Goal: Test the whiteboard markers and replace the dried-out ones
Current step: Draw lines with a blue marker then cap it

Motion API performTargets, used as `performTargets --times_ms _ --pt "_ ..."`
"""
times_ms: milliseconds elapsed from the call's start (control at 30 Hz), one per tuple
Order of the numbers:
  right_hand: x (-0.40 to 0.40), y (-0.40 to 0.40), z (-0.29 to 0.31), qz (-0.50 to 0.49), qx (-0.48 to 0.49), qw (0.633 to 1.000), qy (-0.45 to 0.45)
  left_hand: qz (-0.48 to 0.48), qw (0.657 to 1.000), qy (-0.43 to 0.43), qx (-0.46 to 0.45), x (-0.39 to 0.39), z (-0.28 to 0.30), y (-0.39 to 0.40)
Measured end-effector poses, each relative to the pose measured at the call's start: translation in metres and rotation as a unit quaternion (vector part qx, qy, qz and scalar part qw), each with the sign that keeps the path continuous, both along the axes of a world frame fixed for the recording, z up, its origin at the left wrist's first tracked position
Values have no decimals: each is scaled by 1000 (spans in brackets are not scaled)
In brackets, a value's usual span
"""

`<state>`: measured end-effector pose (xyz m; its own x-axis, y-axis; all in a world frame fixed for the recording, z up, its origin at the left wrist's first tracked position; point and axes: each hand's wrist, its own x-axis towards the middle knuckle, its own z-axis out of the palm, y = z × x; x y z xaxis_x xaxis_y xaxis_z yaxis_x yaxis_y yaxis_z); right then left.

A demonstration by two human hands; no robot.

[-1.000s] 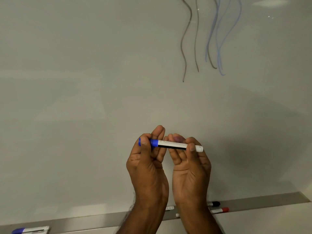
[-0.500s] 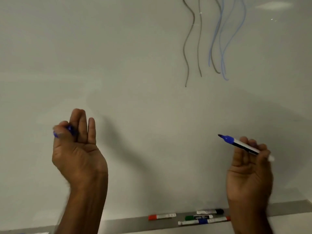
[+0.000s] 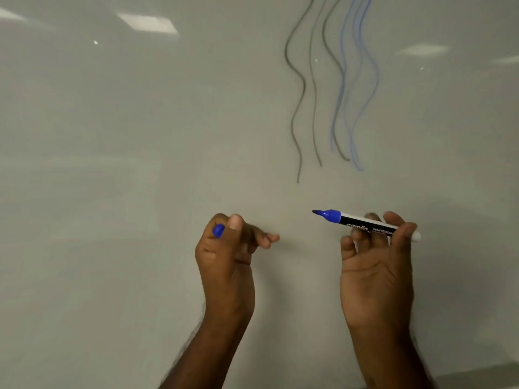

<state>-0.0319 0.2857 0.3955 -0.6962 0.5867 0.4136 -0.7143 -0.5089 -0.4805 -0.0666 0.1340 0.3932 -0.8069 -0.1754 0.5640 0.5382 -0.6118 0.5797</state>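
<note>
My right hand (image 3: 376,265) holds an uncapped blue whiteboard marker (image 3: 362,222) level in front of the whiteboard (image 3: 140,164), its tip pointing left and a little up. The marker's blue cap (image 3: 218,230) is pinched in my left hand (image 3: 227,256), only its end showing beside the thumb. Both hands are raised, palms toward me, some way apart. Wavy black lines (image 3: 297,108) and blue lines (image 3: 354,102) run down the board above the marker's tip.
The whiteboard fills nearly the whole view, with ceiling light reflections (image 3: 146,22) at the top left and right. A corner of the grey tray ledge (image 3: 477,374) shows at the bottom right.
The cap came off the blue marker and my hands swung wide apart, then drew closer together again. The view has tilted up, so the tray with the other markers has dropped out of sight.
</note>
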Motion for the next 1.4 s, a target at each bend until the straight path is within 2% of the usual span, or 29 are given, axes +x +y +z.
performTargets --times_ms 167,267,300,333,367,400,433,500,633,700,767,833,933,1100,1400 --pt "-3 14 28 -1 -12 999 37 89 985 58 -134 -10 43 -5" --pt "-3 19 45 -14 -28 999 41 148 965 148 -158 -21 79 -14" --pt "-3 21 50 -19 -29 998 44 188 946 198 -176 -25 93 -19" --pt "-3 23 56 -24 -28 998 47 250 912 249 -209 -30 107 -24" --pt "-4 24 62 -28 -25 998 49 329 860 298 -251 -38 123 -29" --pt "-4 26 68 -31 -18 998 51 412 793 341 -292 -47 140 -35" --pt "-4 26 75 -35 -10 998 56 480 729 365 -324 -56 160 -40" --pt "-4 25 89 -47 10 996 81 572 637 370 -360 -72 198 -48" --pt "-7 13 127 -106 104 979 139 665 532 332 -406 -93 254 -55" --pt "-11 5 149 -171 165 958 162 689 494 304 -435 -100 270 -57" --pt "-15 -4 171 -237 216 929 187 693 485 278 -454 -107 277 -59" --pt "-21 -12 190 -285 247 902 211 690 494 260 -460 -114 278 -60" --pt "-38 -24 211 -307 294 875 231 692 498 259 -454 -119 276 -60" --pt "-75 -43 226 -323 345 853 221 696 498 268 -442 -123 275 -61" --pt "-101 -37 201 -387 319 843 194 694 505 274 -435 -125 273 -60"
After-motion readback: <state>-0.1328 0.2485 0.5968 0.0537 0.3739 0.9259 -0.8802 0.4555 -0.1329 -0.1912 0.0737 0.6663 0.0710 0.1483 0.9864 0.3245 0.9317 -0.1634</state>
